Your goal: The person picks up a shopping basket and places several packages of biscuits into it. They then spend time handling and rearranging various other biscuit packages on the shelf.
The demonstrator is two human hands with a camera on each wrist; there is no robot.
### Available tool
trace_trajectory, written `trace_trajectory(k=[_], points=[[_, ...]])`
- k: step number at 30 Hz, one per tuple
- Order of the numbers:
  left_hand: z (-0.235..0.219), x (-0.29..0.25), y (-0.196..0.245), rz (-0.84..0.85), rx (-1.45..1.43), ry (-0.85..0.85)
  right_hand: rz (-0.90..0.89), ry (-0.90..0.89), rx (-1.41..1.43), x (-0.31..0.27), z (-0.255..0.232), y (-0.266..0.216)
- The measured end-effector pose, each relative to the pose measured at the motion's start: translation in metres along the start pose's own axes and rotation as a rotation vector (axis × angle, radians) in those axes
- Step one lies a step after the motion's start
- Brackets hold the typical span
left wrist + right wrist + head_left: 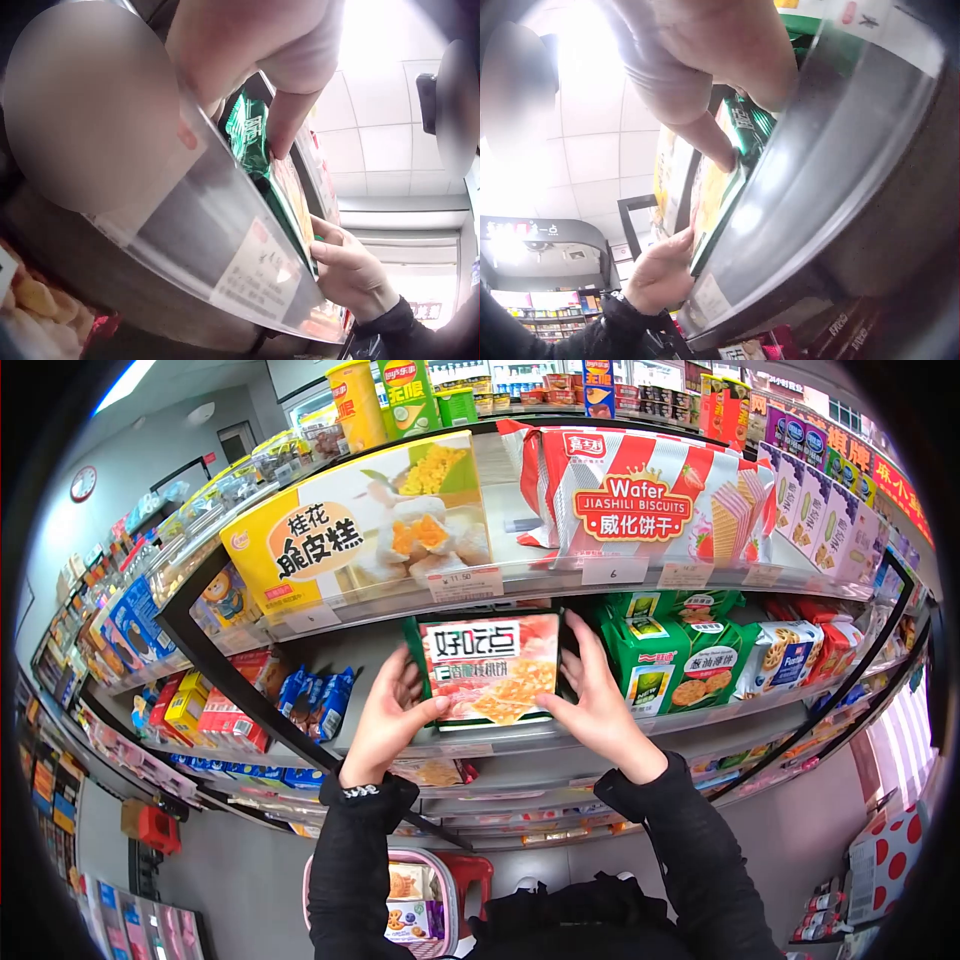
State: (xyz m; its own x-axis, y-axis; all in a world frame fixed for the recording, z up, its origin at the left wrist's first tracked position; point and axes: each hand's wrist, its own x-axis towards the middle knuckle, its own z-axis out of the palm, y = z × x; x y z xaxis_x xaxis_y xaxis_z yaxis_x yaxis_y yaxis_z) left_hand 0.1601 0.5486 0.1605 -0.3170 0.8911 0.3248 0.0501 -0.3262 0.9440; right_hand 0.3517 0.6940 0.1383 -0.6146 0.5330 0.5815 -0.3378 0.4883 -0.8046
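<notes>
A green and pink pack of walnut biscuits [490, 668] stands upright at the front of the middle shelf, its printed face toward me. My left hand [392, 705] grips its left side, thumb on the front face and fingers around the edge. On the opposite side my right hand [598, 702] holds it the same way, thumb at the lower right corner. In the left wrist view the pack's green crimped end [247, 135] shows under the left hand, just behind the clear shelf lip. The right wrist view has the right thumb pressed on the pack's face [711, 191].
Green cracker packs [690, 660] stand right of the hands; blue snack packs [318, 700] lie left. Above sit a yellow cake box [350, 525] and a wafer biscuit bag [660, 500]. The shelf's price-tag lip [247, 247] runs in front. Below is a pink basket [452, 900] holding packs.
</notes>
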Motion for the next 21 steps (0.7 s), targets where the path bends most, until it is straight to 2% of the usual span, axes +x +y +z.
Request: trace_trajectory(k=[2, 5, 9, 11, 18, 21], points=[[0.003, 0.0, 0.002, -0.049, 0.079, -0.059, 0.025, -0.002, -0.012, -0.004, -0.001, 0.004], [-0.001, -0.001, -0.003, -0.043, 0.118, -0.103, -0.029, -0.005, -0.277, -0.009, -0.002, -0.003], [0.005, -0.003, 0.007, -0.069, 0.08, -0.098, -0.005, -0.003, -0.294, -0.014, -0.002, -0.009], [0.006, -0.002, 0.007, -0.051, 0.073, -0.088, 0.08, 0.014, -0.254, -0.016, 0.0, -0.014], [0.006, 0.005, -0.002, 0.003, 0.106, -0.064, 0.083, 0.016, -0.314, -0.015, -0.004, -0.011], [0.006, 0.007, 0.002, -0.031, 0.124, -0.075, 0.088, 0.005, -0.365, -0.014, -0.003, -0.012]])
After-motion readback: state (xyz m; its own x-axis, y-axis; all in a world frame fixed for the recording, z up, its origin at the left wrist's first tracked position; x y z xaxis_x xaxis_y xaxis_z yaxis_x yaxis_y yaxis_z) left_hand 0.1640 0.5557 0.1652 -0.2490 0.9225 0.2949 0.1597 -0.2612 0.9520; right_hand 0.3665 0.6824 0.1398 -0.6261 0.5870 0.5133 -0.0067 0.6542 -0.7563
